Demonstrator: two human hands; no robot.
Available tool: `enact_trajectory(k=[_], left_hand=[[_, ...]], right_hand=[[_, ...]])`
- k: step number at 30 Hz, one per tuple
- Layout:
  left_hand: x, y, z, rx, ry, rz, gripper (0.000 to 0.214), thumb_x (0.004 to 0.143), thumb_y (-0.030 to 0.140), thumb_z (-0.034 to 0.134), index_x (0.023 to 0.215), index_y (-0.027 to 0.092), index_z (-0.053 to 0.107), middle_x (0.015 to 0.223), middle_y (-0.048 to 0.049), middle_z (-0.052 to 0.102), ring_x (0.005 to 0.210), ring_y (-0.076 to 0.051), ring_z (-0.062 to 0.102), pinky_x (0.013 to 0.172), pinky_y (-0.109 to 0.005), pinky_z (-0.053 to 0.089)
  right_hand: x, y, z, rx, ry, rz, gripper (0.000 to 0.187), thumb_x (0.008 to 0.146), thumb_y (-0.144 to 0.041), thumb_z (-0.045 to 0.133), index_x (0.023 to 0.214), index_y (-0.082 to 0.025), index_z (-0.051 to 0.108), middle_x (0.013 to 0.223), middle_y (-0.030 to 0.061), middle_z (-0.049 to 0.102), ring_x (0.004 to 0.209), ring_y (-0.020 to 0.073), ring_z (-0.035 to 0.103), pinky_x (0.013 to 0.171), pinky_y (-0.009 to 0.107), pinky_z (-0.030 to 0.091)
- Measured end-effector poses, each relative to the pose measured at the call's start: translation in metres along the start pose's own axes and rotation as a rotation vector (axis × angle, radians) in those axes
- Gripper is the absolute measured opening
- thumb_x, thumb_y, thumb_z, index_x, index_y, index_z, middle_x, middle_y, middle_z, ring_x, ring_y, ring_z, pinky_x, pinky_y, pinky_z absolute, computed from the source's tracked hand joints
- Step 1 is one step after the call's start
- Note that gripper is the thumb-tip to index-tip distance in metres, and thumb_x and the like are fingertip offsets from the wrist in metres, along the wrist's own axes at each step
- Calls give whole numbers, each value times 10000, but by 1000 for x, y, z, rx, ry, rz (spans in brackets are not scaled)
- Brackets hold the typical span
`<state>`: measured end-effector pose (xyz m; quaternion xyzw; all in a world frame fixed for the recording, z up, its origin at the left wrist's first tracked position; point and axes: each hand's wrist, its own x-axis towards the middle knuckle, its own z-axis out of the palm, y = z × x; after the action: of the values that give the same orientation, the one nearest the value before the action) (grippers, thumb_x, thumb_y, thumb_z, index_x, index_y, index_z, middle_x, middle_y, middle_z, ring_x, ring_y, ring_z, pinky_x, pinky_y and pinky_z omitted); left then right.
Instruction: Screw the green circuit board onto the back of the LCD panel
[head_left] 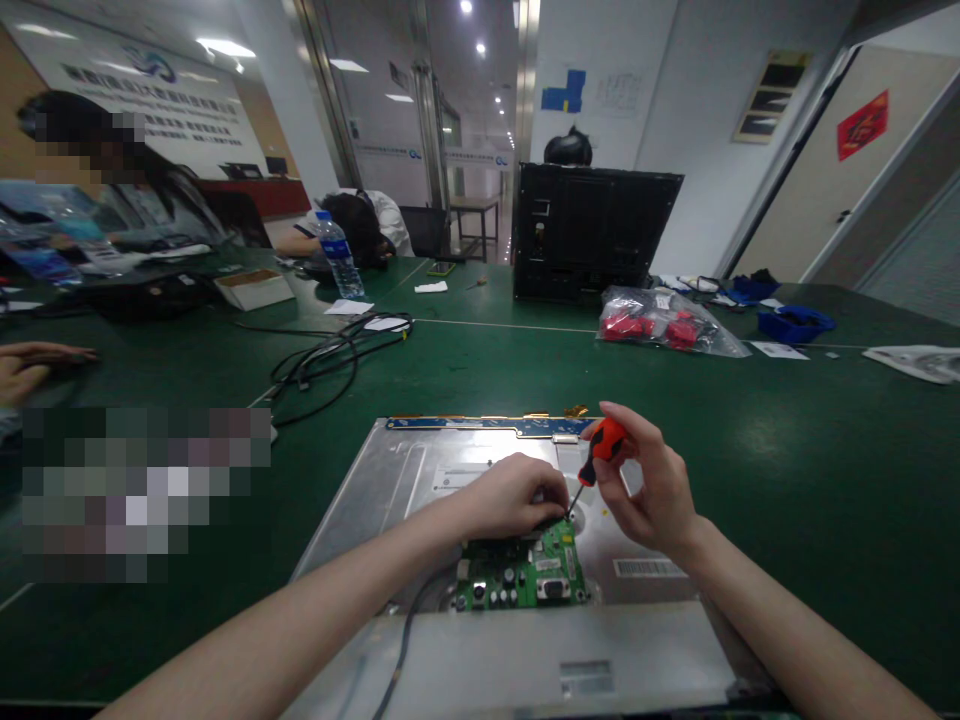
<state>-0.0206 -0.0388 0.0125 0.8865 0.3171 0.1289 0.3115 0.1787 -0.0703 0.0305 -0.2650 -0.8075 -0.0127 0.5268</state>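
A red-and-black screwdriver (604,447) is gripped by its handle in my right hand (651,485), its shaft slanting down to the left. Its tip meets the upper right corner of a green circuit board (517,575). My left hand (521,495) is closed over the board's upper edge, thumb and fingertips pinched beside the tip; whatever they hold is hidden. The board sits on the silver metal back of a display panel (420,480), which lies flat on the table. Along the panel's far edge runs a narrow blue circuit strip (472,426).
A black cable (401,650) crosses the panel's near part. Coiled cables (330,350) and a water bottle (339,255) are farther left. Beyond stand a black monitor housing (592,235) and a plastic bag with red parts (667,322). Another person's hand (37,365) rests at left.
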Motion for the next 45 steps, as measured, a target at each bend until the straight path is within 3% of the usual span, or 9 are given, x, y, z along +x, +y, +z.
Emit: enact_trajectory(k=[9,16,28,38,45], left_hand=[[-1,0,1,5,-1,6,119,849,85,683,875,164,768,858,-32,771,786,-170,675,733,-252,461],[0,1,0,19,-1,4,111,842,85,689,874,155,769,832,-34,764,768,-171,667,713,-247,453],[0,1,-2,-11,-4,19,109,851,106,669,898,147,758,827,-34,754,748,-162,652,701,-246,447],[1,2,-2,-47,-2,27,92,859,100,670,858,148,749,772,-12,722,709,-148,633,695,-241,428],[1,1,-2,-45,-2,33,91,865,93,670,853,150,740,780,-8,723,729,-150,645,694,-234,430]], right_hand=[[0,5,4,-73,56,-55,537,962,-210,601,1463,-274,419,722,-56,620,489,113,563,434,204,501],[-1,2,-1,-2,-37,-28,615,940,-152,511,1530,-228,353,815,-3,675,550,122,622,483,219,545],[-1,5,3,-59,37,-40,618,936,-171,600,1499,-296,378,770,-63,618,484,85,521,437,179,474],[-2,5,0,44,-50,-32,675,943,-123,485,1580,-249,303,909,6,654,618,109,621,530,207,559],[0,2,1,-8,-16,-29,672,924,-111,527,1553,-260,345,866,-23,635,539,80,575,455,166,506]])
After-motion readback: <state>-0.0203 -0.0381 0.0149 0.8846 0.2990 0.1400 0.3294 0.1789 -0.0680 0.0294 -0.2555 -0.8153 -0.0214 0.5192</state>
